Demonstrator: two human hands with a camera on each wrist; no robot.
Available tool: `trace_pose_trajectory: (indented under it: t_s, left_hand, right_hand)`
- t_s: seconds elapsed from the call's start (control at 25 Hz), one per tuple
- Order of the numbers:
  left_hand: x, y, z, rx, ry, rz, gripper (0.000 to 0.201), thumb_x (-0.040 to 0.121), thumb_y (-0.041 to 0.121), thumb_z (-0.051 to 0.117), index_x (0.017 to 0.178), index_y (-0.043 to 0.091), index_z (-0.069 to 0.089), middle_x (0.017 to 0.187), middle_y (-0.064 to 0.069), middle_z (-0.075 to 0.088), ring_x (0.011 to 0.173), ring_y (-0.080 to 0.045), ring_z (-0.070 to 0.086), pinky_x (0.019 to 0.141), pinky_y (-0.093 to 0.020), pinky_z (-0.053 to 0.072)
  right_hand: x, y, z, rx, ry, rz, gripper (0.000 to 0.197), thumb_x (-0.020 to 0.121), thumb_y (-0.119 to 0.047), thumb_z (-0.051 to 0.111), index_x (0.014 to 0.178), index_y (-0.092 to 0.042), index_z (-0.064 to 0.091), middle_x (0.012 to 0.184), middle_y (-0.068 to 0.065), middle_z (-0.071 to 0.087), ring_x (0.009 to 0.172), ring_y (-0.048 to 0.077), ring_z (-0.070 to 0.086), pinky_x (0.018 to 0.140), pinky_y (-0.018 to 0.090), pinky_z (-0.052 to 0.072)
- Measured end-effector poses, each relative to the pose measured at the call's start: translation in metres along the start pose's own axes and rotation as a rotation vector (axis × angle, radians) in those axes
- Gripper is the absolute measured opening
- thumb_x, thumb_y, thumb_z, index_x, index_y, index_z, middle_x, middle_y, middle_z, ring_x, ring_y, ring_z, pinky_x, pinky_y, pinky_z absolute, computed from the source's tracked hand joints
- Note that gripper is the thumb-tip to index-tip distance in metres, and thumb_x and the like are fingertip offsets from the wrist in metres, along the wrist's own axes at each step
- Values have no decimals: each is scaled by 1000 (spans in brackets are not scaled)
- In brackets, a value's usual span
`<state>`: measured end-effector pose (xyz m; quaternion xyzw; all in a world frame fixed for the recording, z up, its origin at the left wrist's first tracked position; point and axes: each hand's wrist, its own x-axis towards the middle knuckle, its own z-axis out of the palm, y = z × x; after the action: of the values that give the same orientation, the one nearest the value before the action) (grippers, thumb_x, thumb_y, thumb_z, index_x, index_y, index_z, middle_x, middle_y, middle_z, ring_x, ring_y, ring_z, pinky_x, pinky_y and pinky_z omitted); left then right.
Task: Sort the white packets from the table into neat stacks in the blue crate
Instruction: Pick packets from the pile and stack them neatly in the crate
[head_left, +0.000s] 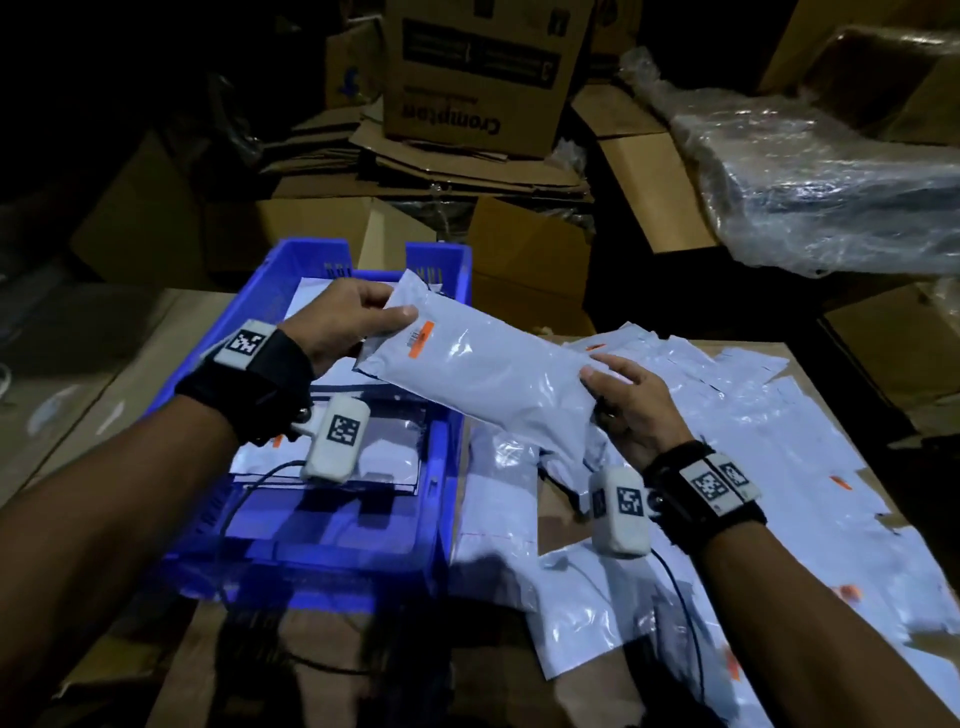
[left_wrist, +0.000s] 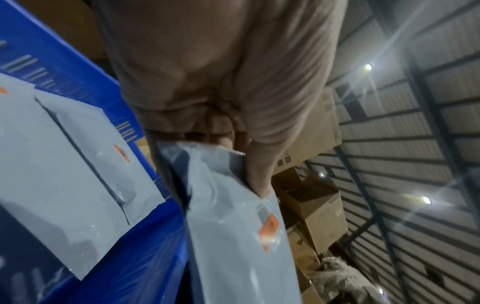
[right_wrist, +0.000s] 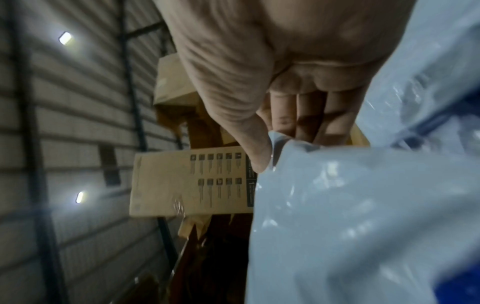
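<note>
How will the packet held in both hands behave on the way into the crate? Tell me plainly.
The held packet is probably floppy: both the left hand and right hand hold its ends, and its film is creased. The glossy, glinting plastic looks slippery, so it may slide on the packets in the blue crate. It seems light.

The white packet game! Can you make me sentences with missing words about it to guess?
1. The white packet is held by ____ hands.
2. Its sticker is coloured ____.
3. The left hand holds it above the ____ crate.
4. Loose packets lie on the crate's ____ side.

Missing words: two; orange; blue; right
</note>
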<state>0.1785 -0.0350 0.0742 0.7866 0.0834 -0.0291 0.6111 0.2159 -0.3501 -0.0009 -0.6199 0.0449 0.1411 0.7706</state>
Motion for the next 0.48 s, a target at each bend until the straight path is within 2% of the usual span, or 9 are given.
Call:
trace_pose_trajectory:
  t_s: [0.04, 0.12, 0.2, 0.28, 0.36, 0.4, 0.48]
  left_hand:
    - [-2, -3, -4, -23, 34, -2, 8, 91, 14, 64, 95, 14, 71, 83, 0, 75, 72, -12, 70, 60, -25, 56]
    - [-8, -9, -15, -44, 82, -16, 6, 92, 17, 64, 92, 15, 70, 79, 3, 75, 68, -9, 69, 54, -22, 53]
    - [-14, -14, -25, -49, 127, -39, 12, 93, 20, 63, 84, 15, 68, 72, 5, 72, 62, -8, 66, 52, -20, 50]
    - [-19, -18, -36, -65, 165, -59, 18, 94, 22, 62, 79, 14, 66, 70, 3, 70, 59, -9, 63, 53, -20, 49]
    - [-24, -22, -47, -95, 181, -68, 19, 93, 23, 63, 80, 10, 65, 74, -4, 66, 59, -14, 60, 54, -23, 48]
    - [-26, -24, -53, -108, 193, -72, 19, 93, 23, 64, 81, 8, 65, 76, -8, 64, 59, -16, 58, 56, -25, 46]
    - [-28, -27, -63, -117, 224, -85, 21, 92, 22, 64, 86, 2, 66, 80, -12, 61, 61, -19, 55, 59, -27, 44]
  right_hand:
    - [1, 4, 5, 65, -3, 54, 26, 87, -9, 72, 108, -5, 58, 93, 12, 67, 69, 22, 64, 54, 26, 53]
    - [-1, 10, 18, 32, -41, 108, 16, 87, -13, 73, 94, -8, 60, 87, 13, 62, 64, 25, 51, 47, 24, 44]
    - [-1, 14, 32, -51, -56, 95, 12, 87, -16, 73, 84, -9, 63, 84, 14, 62, 68, 25, 49, 51, 27, 41]
    - [1, 12, 42, -48, -48, 92, 11, 87, -16, 72, 84, -8, 66, 88, 17, 63, 67, 25, 50, 53, 29, 38]
    - [4, 9, 52, -41, -54, 72, 18, 84, -16, 74, 90, -2, 64, 91, 20, 62, 67, 25, 50, 52, 27, 39]
    - [6, 8, 59, -48, -56, 55, 23, 83, -15, 74, 93, 2, 63, 92, 21, 61, 71, 26, 52, 55, 29, 42]
    - [7, 6, 72, -45, -52, 16, 19, 83, -9, 73, 91, 5, 63, 93, 24, 62, 81, 32, 54, 69, 39, 47]
